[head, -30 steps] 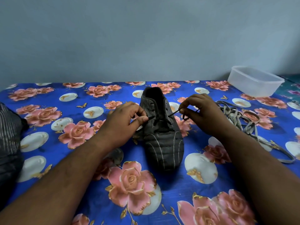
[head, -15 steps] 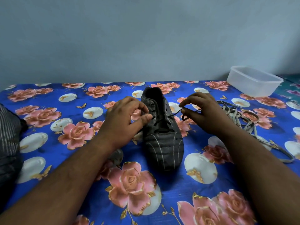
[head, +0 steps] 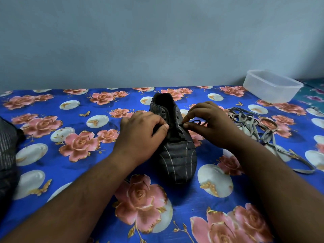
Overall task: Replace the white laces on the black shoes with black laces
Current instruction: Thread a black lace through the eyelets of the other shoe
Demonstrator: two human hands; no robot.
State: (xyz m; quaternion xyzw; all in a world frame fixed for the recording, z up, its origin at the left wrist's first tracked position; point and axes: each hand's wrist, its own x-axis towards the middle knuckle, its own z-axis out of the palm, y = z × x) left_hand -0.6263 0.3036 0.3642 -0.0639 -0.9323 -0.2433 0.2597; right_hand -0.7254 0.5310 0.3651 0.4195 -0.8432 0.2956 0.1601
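Observation:
A black shoe (head: 177,155) with thin pale stripes lies in the middle of the blue flowered cloth, toe towards me. My left hand (head: 142,135) rests against its left side, fingers curled at the eyelet row, thumb pressed on the upper. My right hand (head: 210,125) sits at the shoe's right eyelets and pinches a thin black lace (head: 196,122) between thumb and forefinger. The removed white laces (head: 252,125) lie in a loose tangle to the right. Whether my left fingers hold the lace's other end is hidden.
A clear plastic box (head: 273,87) stands at the back right by the wall. A dark striped item (head: 7,155), partly cut off, lies at the left edge. The flowered cloth (head: 70,146) covers the whole surface up to the grey wall.
Both hands moved in closer to the shoe's eyelets. The black lace, stretched out to the right a second ago, is now drawn short at the right eyelet row.

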